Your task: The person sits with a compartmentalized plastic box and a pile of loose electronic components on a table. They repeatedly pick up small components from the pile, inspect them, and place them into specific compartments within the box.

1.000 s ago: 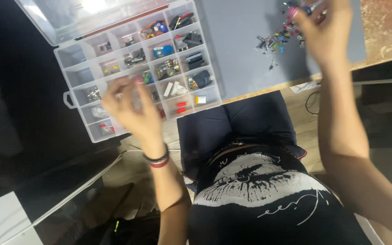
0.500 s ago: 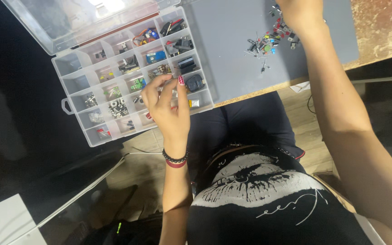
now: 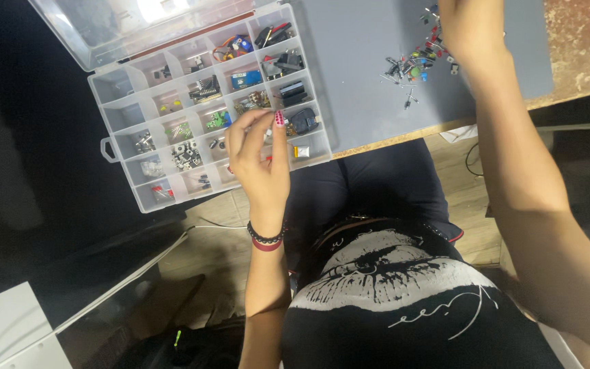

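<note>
Fingers point(image 3: 262, 130) of the left hand point(image 3: 257, 160) are curling half-closed, gripping nothing visible, over the organizer point(image 3: 128, 113) at the table edge, while the right hand point(image 3: 469, 27), its grip hidden, is reaching the loose parts point(image 3: 414, 65) still unsorted on the grey mat point(image 3: 356, 82).

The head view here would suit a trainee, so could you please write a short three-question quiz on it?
1. True or false: the left hand is over the clear compartment box.
2. Which is the pile of small loose parts lying on? A) the grey mat B) the box lid C) the floor
3. Fill in: the right hand is at the ___ edge of the picture.

Key: 1 true; 2 A; 3 top.
</note>
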